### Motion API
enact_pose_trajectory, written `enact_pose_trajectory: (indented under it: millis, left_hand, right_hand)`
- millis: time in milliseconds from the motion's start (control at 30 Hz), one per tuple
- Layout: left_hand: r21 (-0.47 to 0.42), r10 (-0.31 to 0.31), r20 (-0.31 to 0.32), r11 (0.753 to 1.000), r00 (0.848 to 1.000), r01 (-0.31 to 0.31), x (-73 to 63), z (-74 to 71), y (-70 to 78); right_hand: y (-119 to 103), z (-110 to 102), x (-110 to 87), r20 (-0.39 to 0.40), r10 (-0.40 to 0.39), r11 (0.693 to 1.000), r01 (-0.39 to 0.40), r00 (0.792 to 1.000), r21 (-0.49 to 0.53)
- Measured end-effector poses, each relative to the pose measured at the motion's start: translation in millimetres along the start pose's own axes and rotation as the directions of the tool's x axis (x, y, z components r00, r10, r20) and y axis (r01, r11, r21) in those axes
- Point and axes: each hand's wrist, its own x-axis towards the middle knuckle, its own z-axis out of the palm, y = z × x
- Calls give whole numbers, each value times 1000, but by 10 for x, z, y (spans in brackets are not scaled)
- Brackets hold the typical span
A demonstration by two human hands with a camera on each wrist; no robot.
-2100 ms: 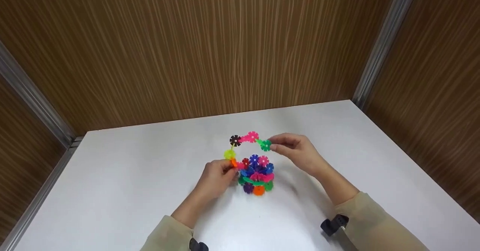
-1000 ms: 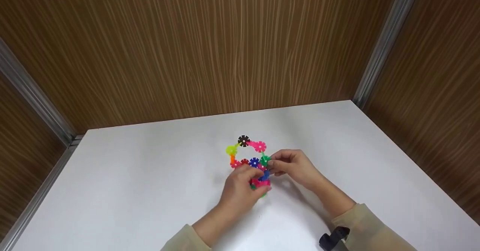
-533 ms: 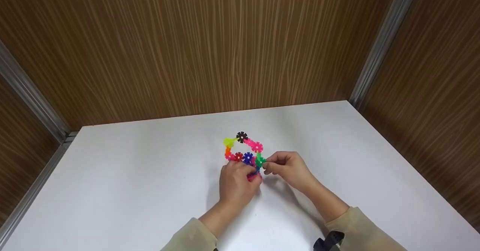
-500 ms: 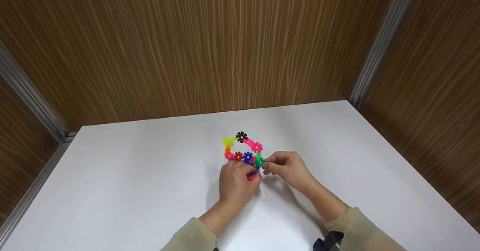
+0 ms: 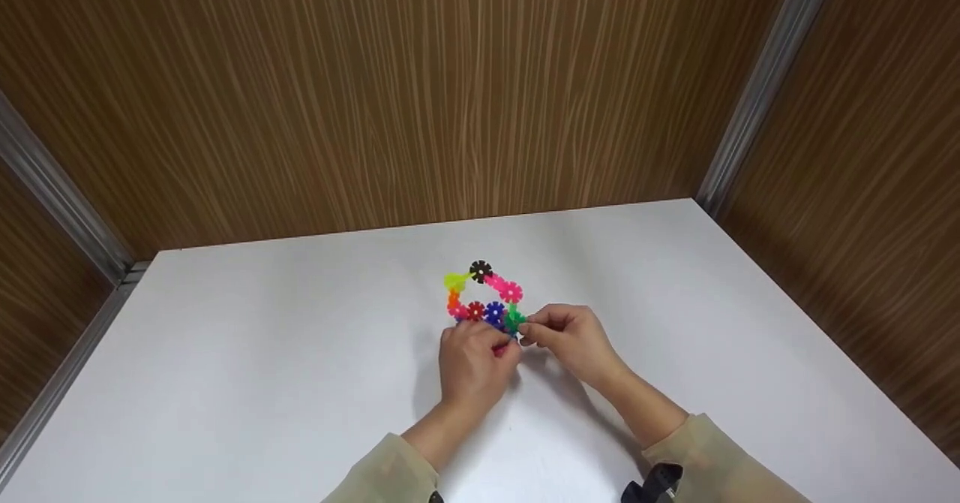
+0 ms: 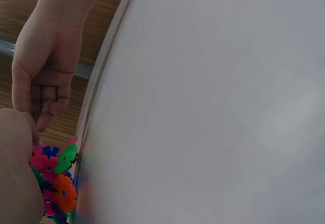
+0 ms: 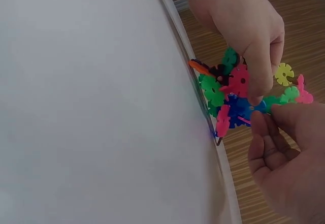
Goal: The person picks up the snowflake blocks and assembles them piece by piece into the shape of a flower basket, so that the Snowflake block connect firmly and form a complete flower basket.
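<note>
A model of notched plastic snowflake discs in many colours stands on the white table, its lower body mostly behind my left hand (image 5: 476, 364) in the head view. From its top rises a looped chain: a yellow disc (image 5: 454, 281), a black disc (image 5: 481, 271), a pink disc (image 5: 511, 292) and a green disc (image 5: 514, 320) at the right end. My left fingers and thumb grip the body around a blue disc (image 7: 250, 107). Thumb and forefinger of my right hand (image 5: 574, 341) pinch the green disc against the body's right side. In the left wrist view an orange disc (image 6: 64, 193) shows low down.
The white table (image 5: 300, 353) spreads out on all sides of the model. Behind it stands a brown wood-grain panel (image 5: 420, 97), with metal corner posts (image 5: 757, 97) at the sides. A dark wrist device (image 5: 660, 480) sits at the right sleeve.
My left hand has left the chain's left side and now grips the body. My right hand has brought the green disc down to the body's right side. Little differs in the last half second.
</note>
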Motion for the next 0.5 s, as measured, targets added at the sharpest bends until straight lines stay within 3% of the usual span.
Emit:
enact_pose_trajectory:
  millis: [500]
  left_hand:
    - [-55,-23,-48,998,999,20,-7,30,-16]
  right_hand:
    - [44,58,29,-9,18,1000,-18,1000,10]
